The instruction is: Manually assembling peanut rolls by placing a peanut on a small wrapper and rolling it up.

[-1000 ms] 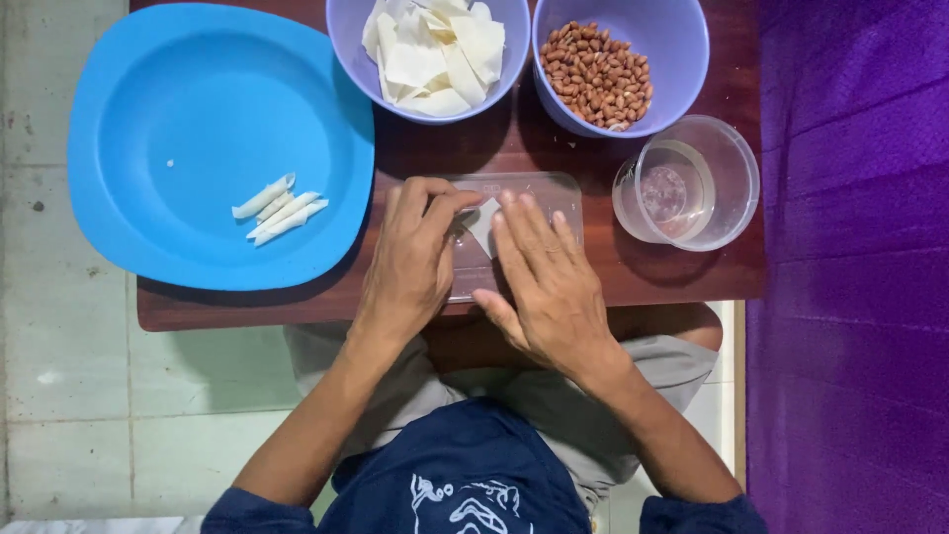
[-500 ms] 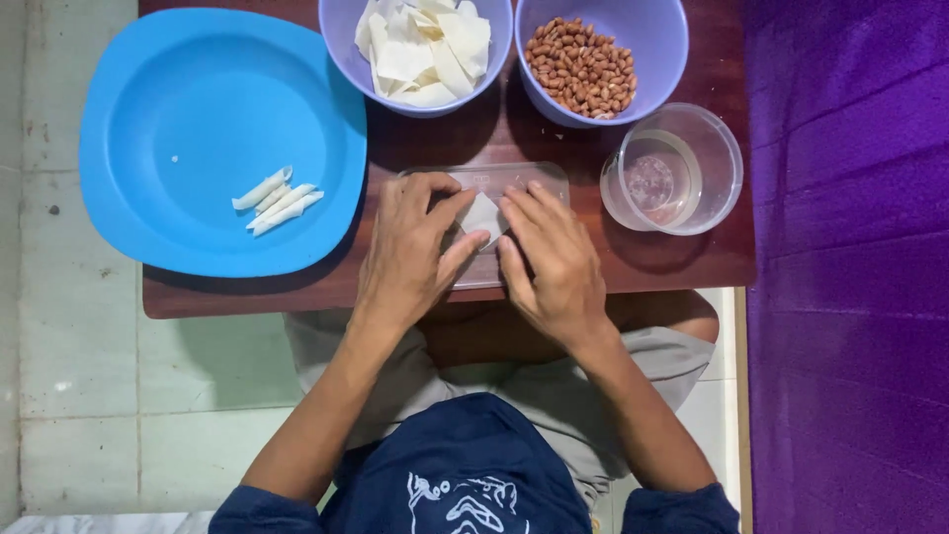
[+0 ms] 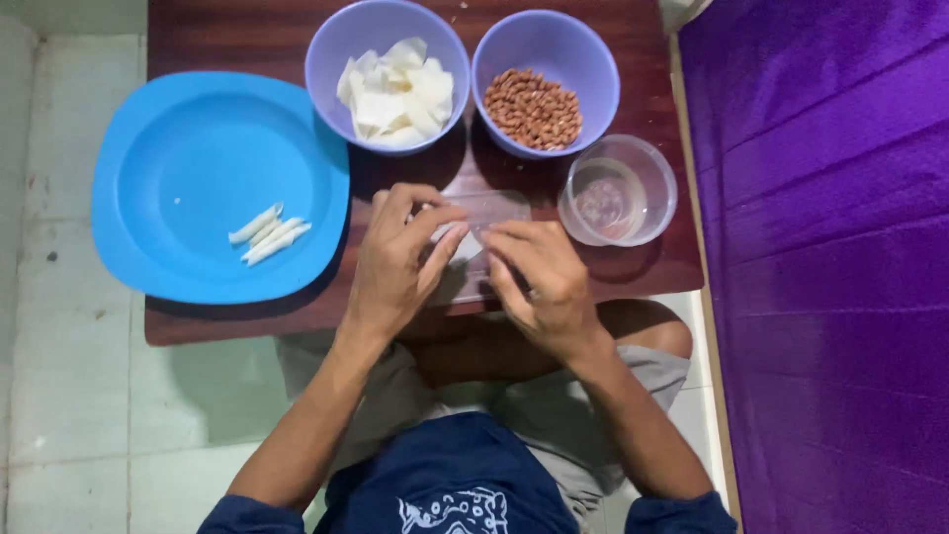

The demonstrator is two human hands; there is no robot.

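My left hand (image 3: 393, 267) and my right hand (image 3: 539, 279) meet over a clear plastic lid (image 3: 494, 210) that lies flat on the dark wooden table (image 3: 237, 318). Between their fingertips they pinch a small white wrapper sheet (image 3: 461, 243), which is mostly hidden by the fingers. A purple bowl (image 3: 387, 74) of white wrapper sheets stands just beyond the left hand. A second purple bowl (image 3: 545, 82) beyond the right hand holds brown peanuts. At the left, a blue plate (image 3: 213, 186) carries several thin white rolled pieces (image 3: 267, 233).
A clear round tub (image 3: 617, 190) with a little water stands to the right of the lid. A purple cloth surface (image 3: 830, 247) fills the right side. Pale tiled floor (image 3: 59, 396) lies to the left and below the table edge.
The camera has pulled back and shifted, so the table looks smaller. Both hands have gone from lying flat on the wrapper to curling their fingers around it.
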